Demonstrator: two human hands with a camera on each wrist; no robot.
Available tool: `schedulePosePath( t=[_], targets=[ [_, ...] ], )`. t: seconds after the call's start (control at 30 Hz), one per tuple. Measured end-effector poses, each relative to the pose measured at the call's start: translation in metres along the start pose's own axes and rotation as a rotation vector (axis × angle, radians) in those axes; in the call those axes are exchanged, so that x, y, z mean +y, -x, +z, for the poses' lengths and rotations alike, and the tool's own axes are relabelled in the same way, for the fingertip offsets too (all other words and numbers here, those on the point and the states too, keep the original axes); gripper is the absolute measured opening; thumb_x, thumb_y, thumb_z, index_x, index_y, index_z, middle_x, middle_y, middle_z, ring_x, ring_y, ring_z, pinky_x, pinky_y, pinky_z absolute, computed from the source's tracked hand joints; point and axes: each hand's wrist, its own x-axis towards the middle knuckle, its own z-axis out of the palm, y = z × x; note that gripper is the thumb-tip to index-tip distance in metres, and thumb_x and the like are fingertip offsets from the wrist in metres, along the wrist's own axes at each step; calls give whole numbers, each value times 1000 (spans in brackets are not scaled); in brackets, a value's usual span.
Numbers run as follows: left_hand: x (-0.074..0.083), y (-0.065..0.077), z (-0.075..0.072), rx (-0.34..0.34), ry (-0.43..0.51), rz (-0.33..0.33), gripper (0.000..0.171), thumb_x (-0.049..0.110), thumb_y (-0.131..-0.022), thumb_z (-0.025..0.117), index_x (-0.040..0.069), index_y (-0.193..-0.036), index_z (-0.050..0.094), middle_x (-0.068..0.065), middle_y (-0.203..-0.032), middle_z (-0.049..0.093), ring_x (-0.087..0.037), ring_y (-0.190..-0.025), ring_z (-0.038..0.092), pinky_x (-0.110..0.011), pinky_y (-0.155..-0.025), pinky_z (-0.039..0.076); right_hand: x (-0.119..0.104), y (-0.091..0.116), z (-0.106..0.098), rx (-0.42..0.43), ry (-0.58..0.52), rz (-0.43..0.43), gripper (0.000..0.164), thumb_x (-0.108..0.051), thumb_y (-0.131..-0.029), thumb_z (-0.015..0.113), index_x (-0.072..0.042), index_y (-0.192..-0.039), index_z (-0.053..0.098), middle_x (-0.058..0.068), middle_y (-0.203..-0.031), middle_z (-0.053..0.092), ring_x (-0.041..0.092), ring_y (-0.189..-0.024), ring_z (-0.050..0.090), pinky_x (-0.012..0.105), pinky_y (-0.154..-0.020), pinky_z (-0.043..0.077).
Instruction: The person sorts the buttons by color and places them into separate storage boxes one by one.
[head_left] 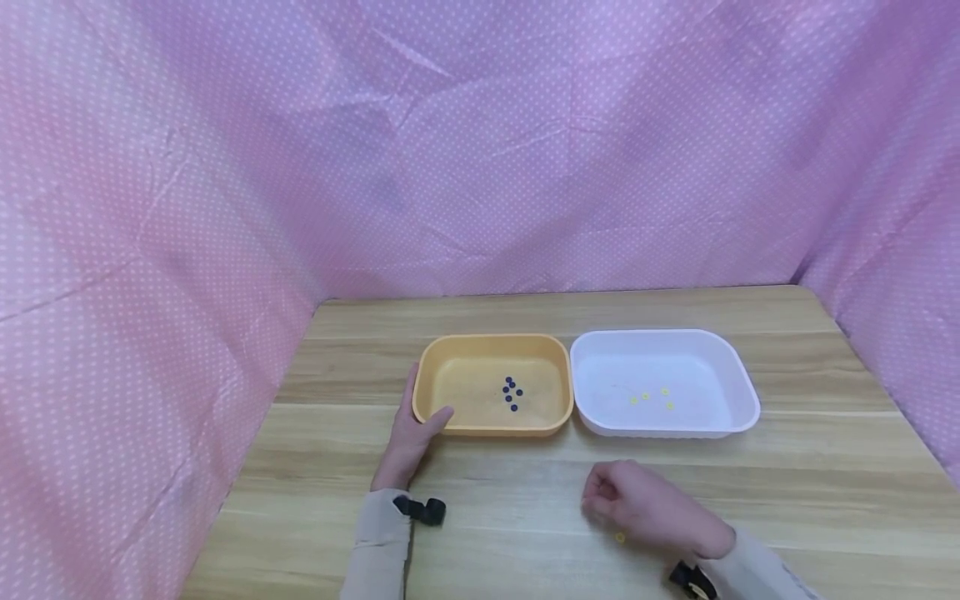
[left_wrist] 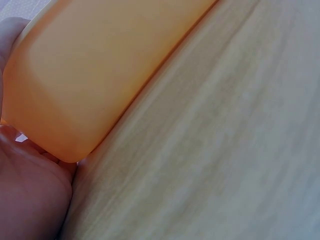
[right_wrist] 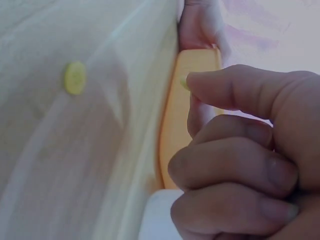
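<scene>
My left hand (head_left: 407, 435) holds the left end of an orange tray (head_left: 465, 383), thumb over the near-left rim and fingers along the outer side. Inside that tray lie several small dark blue buttons (head_left: 520, 392). In front of the white tray (head_left: 697, 358), my right hand (head_left: 641, 504) is raised over the table. Its thumb and forefinger pinch a small yellow button (right_wrist: 184, 82), mostly covered by the thumb; the other fingers are curled in. One more yellow button (right_wrist: 75, 78) lies flat on the wood just below this hand. Several yellow buttons (head_left: 665, 391) are in the white tray.
The two trays stand side by side on a wooden table (head_left: 510, 517), their ends nearly meeting. Pink dotted cloth (head_left: 480, 167) hangs behind the table and along both sides. Each wrist carries a black strap with a camera.
</scene>
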Motion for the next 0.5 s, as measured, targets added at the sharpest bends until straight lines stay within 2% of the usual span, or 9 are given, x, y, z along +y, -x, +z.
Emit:
schedulePosePath(
  t=[0.1, 0.27, 0.5],
  targets=[
    [0, 0, 0, 0, -1, -5, 97, 11, -86, 74, 25, -158, 10, 7, -160, 17, -15, -143, 21, -36, -117, 16, -1, 2, -5, 26, 14, -29, 4, -18, -92, 65, -16, -88, 65, -5, -74, 60, 10, -64, 54, 27, -55, 48],
    [-1, -1, -1, -1, -2, -3, 97, 11, -87, 74, 25, -158, 10, 7, -160, 16, -14, -143, 20, -36, -117, 15, -5, 6, -14, 91, 86, -112, 6, -19, -91, 67, -18, -85, 64, -10, -67, 50, 4, -59, 46, 24, -51, 43],
    [0, -1, 1, -1, 12, -4, 97, 10, -86, 74, 26, -158, 11, 8, -159, 17, -13, -142, 21, -34, -116, 16, -2, 6, -33, 108, -31, -235, 9, -18, -92, 66, -11, -87, 66, -11, -63, 44, 0, -56, 41, 21, -49, 38]
  ],
)
